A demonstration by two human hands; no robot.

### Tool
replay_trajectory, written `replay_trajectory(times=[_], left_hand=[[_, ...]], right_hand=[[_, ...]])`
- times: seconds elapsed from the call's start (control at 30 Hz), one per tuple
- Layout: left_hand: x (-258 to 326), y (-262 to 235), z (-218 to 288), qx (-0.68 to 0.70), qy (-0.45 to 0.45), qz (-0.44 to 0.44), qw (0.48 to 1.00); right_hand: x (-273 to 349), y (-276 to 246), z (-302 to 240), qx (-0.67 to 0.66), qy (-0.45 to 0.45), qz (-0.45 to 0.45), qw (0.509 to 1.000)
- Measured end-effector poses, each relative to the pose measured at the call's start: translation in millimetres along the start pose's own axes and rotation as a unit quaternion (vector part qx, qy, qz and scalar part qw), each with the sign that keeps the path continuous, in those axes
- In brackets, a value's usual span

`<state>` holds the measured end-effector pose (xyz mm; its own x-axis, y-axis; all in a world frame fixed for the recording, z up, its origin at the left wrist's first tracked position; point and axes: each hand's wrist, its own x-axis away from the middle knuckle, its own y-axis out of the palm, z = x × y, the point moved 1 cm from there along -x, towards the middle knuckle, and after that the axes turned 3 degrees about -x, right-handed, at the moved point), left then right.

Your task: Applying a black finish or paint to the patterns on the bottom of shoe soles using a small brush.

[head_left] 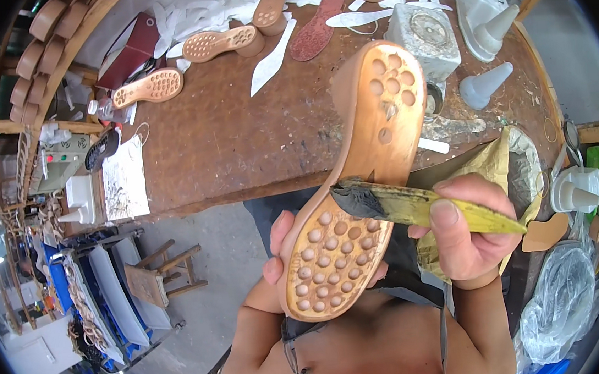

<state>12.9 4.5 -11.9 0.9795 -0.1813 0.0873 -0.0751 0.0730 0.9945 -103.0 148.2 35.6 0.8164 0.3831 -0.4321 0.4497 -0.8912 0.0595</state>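
The left hand (287,248) is raised before the chest, palm up, with the fingers curled upward in a cupping grip. The right hand (469,233) is closed in a fist, thumb pressed on top, the forearm rising from below.

Tan studded shoe sole (357,196) held tilted, glue-caked yellow brush (415,205) touching

**Packages and panels around the workbench**

Crumpled yellowish paper sack (504,169) at the right end of the table, mouth open, grey inside. Below it, clear plastic bag (562,299), bunched and shiny. Dark red flat box (132,48) at the far left of the tabletop. Pale green machine panel (55,160) left of the table, with small red lights; markings too small to tell.
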Motion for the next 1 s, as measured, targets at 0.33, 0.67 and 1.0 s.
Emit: replay_trajectory(times=[0.33,0.67,1.0], left_hand=[[-16.0,6.7,12.5,0.270,-0.040,-0.015,0.962],[-17.8,7.3,18.6,-0.146,0.001,0.161,0.976],[-19.1,-7.4,16.3,-0.068,0.147,-0.195,0.967]], right_hand=[[14.8,19.2,2.7,0.020,-0.027,-0.049,0.998],[14.0,28.0,-3.8,-0.004,-0.075,-0.139,0.987],[9.5,27.2,-11.2,-0.040,-0.003,-0.091,0.995]])
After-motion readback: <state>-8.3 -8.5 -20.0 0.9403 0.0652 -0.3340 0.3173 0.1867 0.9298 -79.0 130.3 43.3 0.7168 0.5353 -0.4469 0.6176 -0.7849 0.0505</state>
